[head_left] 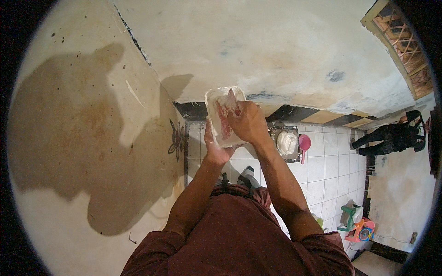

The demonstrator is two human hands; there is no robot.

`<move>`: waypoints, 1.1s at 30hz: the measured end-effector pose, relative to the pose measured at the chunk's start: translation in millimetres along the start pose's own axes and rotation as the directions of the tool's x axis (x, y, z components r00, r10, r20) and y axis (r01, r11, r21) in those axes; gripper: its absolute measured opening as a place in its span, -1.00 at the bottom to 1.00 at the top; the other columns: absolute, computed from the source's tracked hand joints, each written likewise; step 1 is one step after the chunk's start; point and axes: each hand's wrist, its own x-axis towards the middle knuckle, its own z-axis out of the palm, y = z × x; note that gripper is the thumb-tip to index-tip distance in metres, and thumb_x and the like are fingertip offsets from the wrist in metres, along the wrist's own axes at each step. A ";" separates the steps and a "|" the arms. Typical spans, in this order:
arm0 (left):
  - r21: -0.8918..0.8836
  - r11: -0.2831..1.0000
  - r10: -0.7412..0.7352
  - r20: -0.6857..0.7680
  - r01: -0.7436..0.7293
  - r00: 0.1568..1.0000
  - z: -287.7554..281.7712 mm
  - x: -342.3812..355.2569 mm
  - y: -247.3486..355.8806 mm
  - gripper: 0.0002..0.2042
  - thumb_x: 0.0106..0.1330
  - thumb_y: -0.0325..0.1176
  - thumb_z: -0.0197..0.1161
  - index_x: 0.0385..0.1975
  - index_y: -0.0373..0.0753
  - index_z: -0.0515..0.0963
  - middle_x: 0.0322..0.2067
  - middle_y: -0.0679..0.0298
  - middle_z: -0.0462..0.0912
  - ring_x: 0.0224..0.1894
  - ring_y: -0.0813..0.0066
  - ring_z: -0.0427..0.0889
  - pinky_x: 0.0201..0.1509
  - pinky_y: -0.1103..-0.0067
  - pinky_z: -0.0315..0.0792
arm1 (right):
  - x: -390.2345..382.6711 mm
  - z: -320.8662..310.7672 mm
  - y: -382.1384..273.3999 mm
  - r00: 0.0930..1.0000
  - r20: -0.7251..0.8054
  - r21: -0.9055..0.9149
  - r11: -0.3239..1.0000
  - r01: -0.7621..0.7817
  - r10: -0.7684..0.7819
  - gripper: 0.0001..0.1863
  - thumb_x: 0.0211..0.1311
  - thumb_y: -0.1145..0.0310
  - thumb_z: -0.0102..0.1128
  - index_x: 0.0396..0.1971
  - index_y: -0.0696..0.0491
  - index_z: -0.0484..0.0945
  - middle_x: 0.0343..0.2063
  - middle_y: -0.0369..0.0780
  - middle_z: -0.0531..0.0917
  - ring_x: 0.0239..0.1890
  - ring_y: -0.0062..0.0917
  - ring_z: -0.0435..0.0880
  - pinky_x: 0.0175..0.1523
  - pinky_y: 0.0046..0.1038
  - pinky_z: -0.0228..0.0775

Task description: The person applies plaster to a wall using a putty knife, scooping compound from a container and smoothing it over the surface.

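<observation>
My left hand grips a pale plastic tub from underneath and along its left side. Inside the tub is a red, flat shape smeared with white paste. My right hand is closed over the tub, its fingers curled round a small paste-coated scraper whose tip points up toward the tub's far rim; the part under my fingers is hidden.
Below, a dark tray on the tiled floor holds white material, with a pink dipper beside it. A person in dark clothes is at the right, and green and orange plastic items lie lower right. Walls rise left and ahead.
</observation>
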 end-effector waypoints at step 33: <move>0.075 0.996 0.056 -0.039 -0.053 0.998 23.8 -12.6 3.9 -0.33 0.28 0.28 -0.15 0.27 -0.01 0.28 0.21 0.27 0.39 0.25 0.22 0.35 0.28 0.15 0.27 | 3.4 -6.6 2.4 1.000 -0.014 0.116 0.993 -0.004 0.006 -0.67 0.03 0.20 0.19 -0.54 0.23 0.59 -0.68 0.04 0.56 -0.58 -0.11 0.61 -0.40 -0.25 0.41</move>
